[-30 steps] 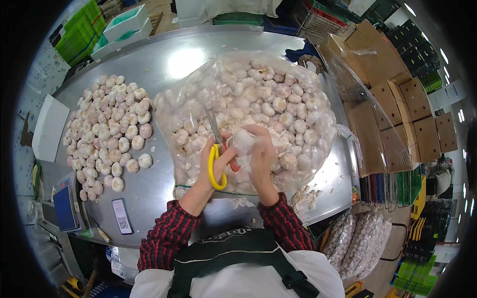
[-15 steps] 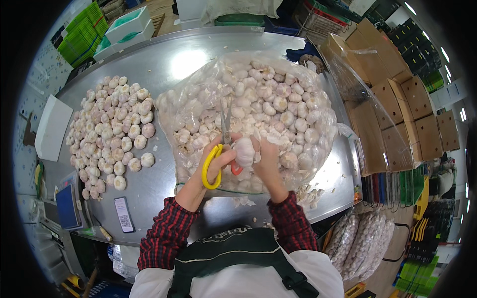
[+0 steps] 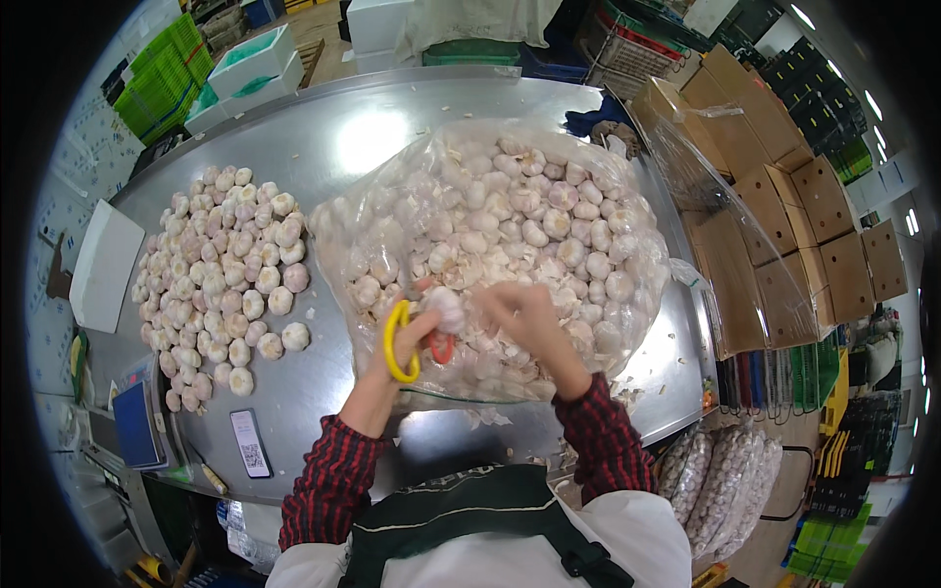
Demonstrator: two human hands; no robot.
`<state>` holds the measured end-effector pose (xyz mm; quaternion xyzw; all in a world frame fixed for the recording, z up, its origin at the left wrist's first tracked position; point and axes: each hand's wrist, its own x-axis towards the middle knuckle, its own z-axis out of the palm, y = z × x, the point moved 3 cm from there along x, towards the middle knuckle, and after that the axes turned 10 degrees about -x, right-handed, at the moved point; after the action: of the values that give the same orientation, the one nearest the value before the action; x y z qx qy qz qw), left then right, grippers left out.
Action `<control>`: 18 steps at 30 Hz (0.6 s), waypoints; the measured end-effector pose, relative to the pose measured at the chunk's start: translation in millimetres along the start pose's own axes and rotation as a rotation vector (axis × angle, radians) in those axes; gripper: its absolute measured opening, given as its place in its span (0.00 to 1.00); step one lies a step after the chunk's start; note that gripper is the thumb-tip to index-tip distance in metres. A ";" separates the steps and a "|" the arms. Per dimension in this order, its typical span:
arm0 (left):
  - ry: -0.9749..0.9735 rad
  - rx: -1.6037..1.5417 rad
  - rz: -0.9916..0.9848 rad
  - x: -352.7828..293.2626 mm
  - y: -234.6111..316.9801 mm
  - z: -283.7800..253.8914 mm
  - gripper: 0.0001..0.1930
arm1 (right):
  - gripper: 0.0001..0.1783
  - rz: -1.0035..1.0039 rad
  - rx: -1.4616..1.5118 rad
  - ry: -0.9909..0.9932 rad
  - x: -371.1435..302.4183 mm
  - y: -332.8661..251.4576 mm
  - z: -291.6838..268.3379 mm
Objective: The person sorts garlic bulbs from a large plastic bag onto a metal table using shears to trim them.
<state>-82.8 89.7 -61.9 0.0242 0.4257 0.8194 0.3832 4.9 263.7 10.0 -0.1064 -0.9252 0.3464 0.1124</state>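
Note:
My left hand (image 3: 384,348) is closed around a garlic bulb (image 3: 447,309) and a pair of scissors (image 3: 402,358) with yellow and red handle loops. The scissor blades cannot be made out now. My right hand (image 3: 529,316) is just right of the bulb, apart from it, with its fingers bent together; whatever they pinch is too blurred to tell. Both hands are over a large clear plastic bag (image 3: 343,250), opened wide and full of garlic bulbs, with loose papery skins (image 3: 495,269) in its middle. Left of the bag lies a pile of garlic bulbs (image 3: 221,269).
A metal table (image 3: 304,132) carries everything. At its left stand a phone (image 3: 251,443), a blue-topped device (image 3: 137,424) and a white foam piece (image 3: 108,265). Cardboard boxes (image 3: 774,211) border the right side. Filled garlic sacks (image 3: 725,485) stand at lower right.
My right hand has moved off the bulb, to the right. My left hand has shifted slightly left and down with the bulb and scissors, and the blades no longer show upright.

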 end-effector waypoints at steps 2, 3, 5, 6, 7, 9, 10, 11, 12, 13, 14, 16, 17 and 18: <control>0.021 0.090 0.070 5.5 11.6 -39.6 0.25 | 0.13 -0.037 -0.338 0.188 35.7 46.7 6.9; 0.033 0.085 0.063 2.8 24.3 -51.4 0.22 | 0.14 -0.094 -0.438 0.235 55.9 62.2 11.0; 0.036 0.057 0.087 3.1 59.4 -71.7 0.20 | 0.17 -0.205 -0.599 0.285 86.7 93.3 26.3; 0.037 0.034 0.123 3.8 80.4 -86.9 0.19 | 0.19 -0.266 -0.654 0.284 100.3 107.8 40.4; 0.115 0.005 0.216 6.8 101.4 -119.8 0.20 | 0.21 -0.331 -0.705 0.277 110.1 114.2 52.1; 0.268 -0.068 0.394 2.3 152.0 -186.4 0.20 | 0.22 -0.299 -0.584 0.224 123.6 115.0 63.4; 0.326 -0.116 0.471 -0.9 175.5 -210.3 0.21 | 0.23 -0.277 -0.532 0.198 126.8 118.0 64.8; 0.398 -0.241 0.487 -6.4 194.4 -234.6 0.20 | 0.24 -0.276 -0.438 0.229 127.6 124.4 65.6; 0.462 -0.375 0.488 -6.8 200.3 -239.7 0.20 | 0.24 -0.215 -0.303 0.248 122.1 133.4 59.8; 0.436 -0.361 0.475 -3.9 197.0 -239.0 0.20 | 0.24 -0.153 -0.167 0.269 113.6 142.7 53.7; 0.407 -0.345 0.461 -1.4 192.8 -237.0 0.21 | 0.25 -0.090 -0.032 0.294 104.0 151.8 48.1; 0.387 -0.212 0.475 -2.4 171.5 -205.3 0.23 | 0.23 0.186 0.608 0.198 83.9 150.7 39.7; 0.378 -0.091 0.492 1.8 146.8 -164.2 0.25 | 0.22 0.332 0.921 0.155 68.1 146.8 32.5; 0.171 -0.024 0.413 2.3 130.2 -140.0 0.28 | 0.22 0.292 1.138 0.130 59.3 129.7 28.1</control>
<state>-214.8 -48.7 -58.5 0.0367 0.4328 0.8845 0.1702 -44.0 358.4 -88.9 -0.1768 -0.5610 0.7928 0.1593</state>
